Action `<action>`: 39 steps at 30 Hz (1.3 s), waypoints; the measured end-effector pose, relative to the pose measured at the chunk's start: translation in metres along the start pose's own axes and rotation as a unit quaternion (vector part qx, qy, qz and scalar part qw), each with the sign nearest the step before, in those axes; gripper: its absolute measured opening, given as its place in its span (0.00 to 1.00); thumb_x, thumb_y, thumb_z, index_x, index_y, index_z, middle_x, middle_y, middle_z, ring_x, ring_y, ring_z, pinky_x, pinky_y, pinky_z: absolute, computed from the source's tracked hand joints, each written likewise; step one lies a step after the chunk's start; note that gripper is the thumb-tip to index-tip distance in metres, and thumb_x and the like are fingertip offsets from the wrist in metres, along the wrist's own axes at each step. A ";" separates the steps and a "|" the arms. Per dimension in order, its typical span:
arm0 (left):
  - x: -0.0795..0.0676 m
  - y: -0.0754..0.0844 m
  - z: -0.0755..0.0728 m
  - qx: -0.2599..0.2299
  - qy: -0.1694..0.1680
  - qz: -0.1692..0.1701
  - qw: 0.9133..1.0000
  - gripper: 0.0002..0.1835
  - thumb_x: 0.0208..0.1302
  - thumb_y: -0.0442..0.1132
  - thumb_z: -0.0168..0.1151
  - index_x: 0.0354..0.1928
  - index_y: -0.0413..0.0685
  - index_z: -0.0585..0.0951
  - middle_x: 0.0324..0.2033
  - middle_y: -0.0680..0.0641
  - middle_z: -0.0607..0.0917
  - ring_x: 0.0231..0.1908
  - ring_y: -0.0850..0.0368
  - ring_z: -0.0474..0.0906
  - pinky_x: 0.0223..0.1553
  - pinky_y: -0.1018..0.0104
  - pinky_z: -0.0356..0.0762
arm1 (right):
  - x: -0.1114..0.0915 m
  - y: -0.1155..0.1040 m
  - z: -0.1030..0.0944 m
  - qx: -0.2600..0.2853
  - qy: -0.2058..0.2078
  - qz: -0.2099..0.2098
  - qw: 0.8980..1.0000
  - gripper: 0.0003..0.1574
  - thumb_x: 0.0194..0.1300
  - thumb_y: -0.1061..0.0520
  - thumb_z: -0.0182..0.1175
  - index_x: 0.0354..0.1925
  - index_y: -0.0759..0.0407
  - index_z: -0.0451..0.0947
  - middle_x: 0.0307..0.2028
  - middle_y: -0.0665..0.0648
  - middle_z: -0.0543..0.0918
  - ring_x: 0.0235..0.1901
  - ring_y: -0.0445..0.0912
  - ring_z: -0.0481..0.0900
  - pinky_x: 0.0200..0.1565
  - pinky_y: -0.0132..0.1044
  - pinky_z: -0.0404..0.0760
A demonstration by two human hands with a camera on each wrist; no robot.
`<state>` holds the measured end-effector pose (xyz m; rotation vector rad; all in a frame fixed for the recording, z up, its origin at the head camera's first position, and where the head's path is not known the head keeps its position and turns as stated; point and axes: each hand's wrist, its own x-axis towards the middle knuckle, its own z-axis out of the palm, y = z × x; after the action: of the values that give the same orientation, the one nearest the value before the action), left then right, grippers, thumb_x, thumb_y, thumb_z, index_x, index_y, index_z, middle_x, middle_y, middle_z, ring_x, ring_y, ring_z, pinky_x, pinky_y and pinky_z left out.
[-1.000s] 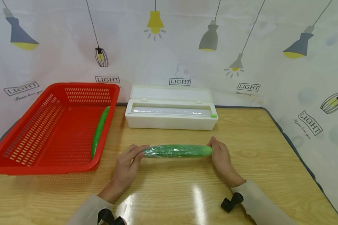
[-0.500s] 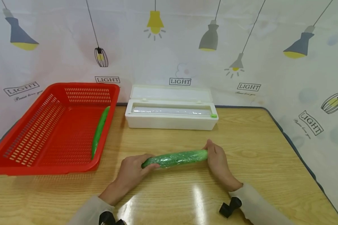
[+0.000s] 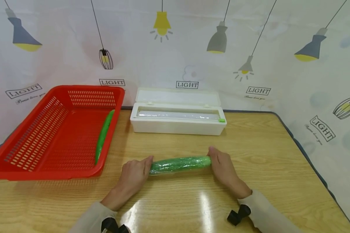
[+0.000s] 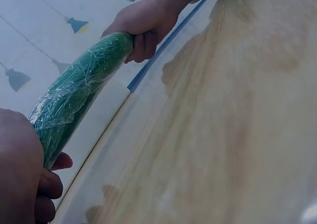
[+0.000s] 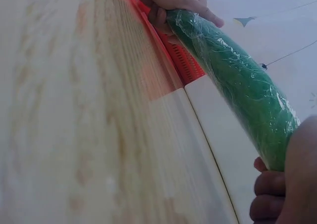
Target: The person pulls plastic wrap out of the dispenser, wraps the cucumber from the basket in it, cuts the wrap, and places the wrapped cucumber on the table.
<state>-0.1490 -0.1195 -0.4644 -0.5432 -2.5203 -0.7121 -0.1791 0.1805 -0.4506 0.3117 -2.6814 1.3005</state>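
Observation:
A green cucumber [image 3: 179, 164] wrapped in clear cling film is held crosswise above the table between both hands. My left hand [image 3: 134, 174] grips its left end, fingers curled beneath and thumb on top. At the other end my right hand [image 3: 225, 170] holds on in the same manner. Wrinkled film shows on the cucumber [image 4: 81, 90] in the left wrist view, and the far hand [image 4: 148, 23] there is the right one. From the right wrist, the film on the cucumber [image 5: 237, 80] looks creased and shiny. Both tips are covered by the hands.
A red plastic basket [image 3: 56, 175] stands at the left, with another cucumber [image 3: 104, 137] along its right wall. Behind the hands sits a white cling film dispenser [image 3: 178, 126], lid up, a roll inside and a green slider [image 3: 222, 120] at its right. A printed backdrop rises behind the wooden table [image 3: 265, 155].
The cucumber has come lower and nearer, shifting slightly left at its right end. My left hand's grip has altered, its thumb now up over the end. The basket and dispenser stay put.

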 end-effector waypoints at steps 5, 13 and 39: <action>0.001 0.002 0.001 -0.041 0.008 -0.035 0.999 0.21 0.73 0.46 0.49 0.18 0.52 0.72 0.09 0.62 0.53 0.10 0.64 0.55 0.11 0.66 0.57 | 0.001 0.002 -0.001 -0.002 -0.004 -0.039 0.999 0.28 0.79 0.51 0.35 0.25 0.58 0.72 0.16 0.48 0.66 0.19 0.41 0.66 0.27 0.34 0.70; 0.002 0.000 0.002 -0.270 0.002 -0.109 0.957 0.14 0.51 0.40 0.73 0.42 0.57 0.84 0.23 0.61 0.80 0.22 0.65 0.73 0.23 0.69 0.72 | 0.005 0.007 -0.007 0.044 0.023 0.073 0.996 0.32 0.78 0.45 0.30 0.28 0.61 0.72 0.20 0.54 0.66 0.23 0.46 0.65 0.27 0.36 0.67; 0.005 0.001 -0.001 -0.554 -0.003 -0.258 0.791 0.16 0.75 0.48 0.42 0.45 0.39 0.63 0.17 0.52 0.57 0.15 0.63 0.53 0.17 0.70 0.53 | 0.006 0.012 -0.004 0.076 0.048 0.070 0.994 0.37 0.76 0.39 0.31 0.28 0.61 0.74 0.19 0.54 0.69 0.22 0.46 0.68 0.26 0.36 0.69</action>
<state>-0.1521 -0.1184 -0.4610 -0.1522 -1.9847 -2.4206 -0.1878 0.1905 -0.4556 0.0758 -2.5708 1.5215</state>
